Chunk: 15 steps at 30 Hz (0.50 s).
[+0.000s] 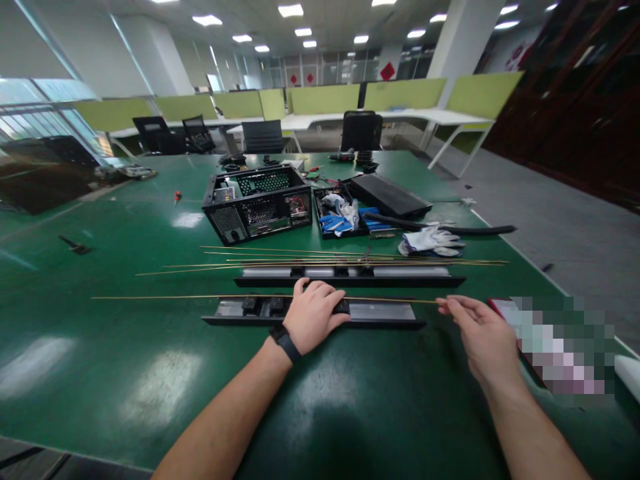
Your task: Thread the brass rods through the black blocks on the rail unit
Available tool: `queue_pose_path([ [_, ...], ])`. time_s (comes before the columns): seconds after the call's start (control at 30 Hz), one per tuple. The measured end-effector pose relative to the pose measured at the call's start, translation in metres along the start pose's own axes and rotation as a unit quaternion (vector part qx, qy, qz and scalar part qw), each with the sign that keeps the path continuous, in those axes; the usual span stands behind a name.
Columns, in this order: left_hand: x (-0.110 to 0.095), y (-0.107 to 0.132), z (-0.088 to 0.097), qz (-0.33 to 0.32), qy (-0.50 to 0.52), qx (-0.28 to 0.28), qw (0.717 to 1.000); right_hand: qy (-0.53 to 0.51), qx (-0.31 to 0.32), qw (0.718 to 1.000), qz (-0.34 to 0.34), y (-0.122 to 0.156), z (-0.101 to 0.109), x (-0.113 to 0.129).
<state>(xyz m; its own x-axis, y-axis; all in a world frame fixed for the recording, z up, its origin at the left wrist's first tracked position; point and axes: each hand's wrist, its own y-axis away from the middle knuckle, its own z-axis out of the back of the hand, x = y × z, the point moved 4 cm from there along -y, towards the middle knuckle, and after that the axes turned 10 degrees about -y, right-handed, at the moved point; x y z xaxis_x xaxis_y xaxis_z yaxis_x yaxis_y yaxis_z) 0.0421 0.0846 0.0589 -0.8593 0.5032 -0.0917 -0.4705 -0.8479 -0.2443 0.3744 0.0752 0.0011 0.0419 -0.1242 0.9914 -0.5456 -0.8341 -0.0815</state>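
A black-edged metal rail (383, 312) with several small black blocks lies across the green table in front of me. My left hand (313, 317), wearing a dark wristband, is curled over its middle, covering part of it. Along the rail's far side runs a long, thin brass-coloured rod (150, 297). Its right end is pinched between the thumb and fingers of my right hand (483, 337), just past the rail's right end. A second similar rail (415, 281) lies farther back, with several more thin rods (210, 267) on and behind it.
Behind the rails stand an opened black computer case (275, 220), a tray of gloves (345, 223), a black panel (387, 195) and a white glove (433, 240). A blurred-out flat item (555, 353) lies right of my right hand. Pliers-like tool (75, 245) at left.
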Motion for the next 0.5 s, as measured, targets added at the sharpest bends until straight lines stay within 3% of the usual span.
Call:
queue_pose_path([
  [0.17,0.000,-0.005,-0.004,0.007,0.013,0.007,1.000,-0.022,-0.024,0.999,-0.003,-0.008,0.008,-0.002],
  [0.5,0.005,-0.002,-0.011,0.008,0.043,-0.016,0.999,-0.087,-0.142,0.986,-0.012,-0.039,0.050,0.004],
])
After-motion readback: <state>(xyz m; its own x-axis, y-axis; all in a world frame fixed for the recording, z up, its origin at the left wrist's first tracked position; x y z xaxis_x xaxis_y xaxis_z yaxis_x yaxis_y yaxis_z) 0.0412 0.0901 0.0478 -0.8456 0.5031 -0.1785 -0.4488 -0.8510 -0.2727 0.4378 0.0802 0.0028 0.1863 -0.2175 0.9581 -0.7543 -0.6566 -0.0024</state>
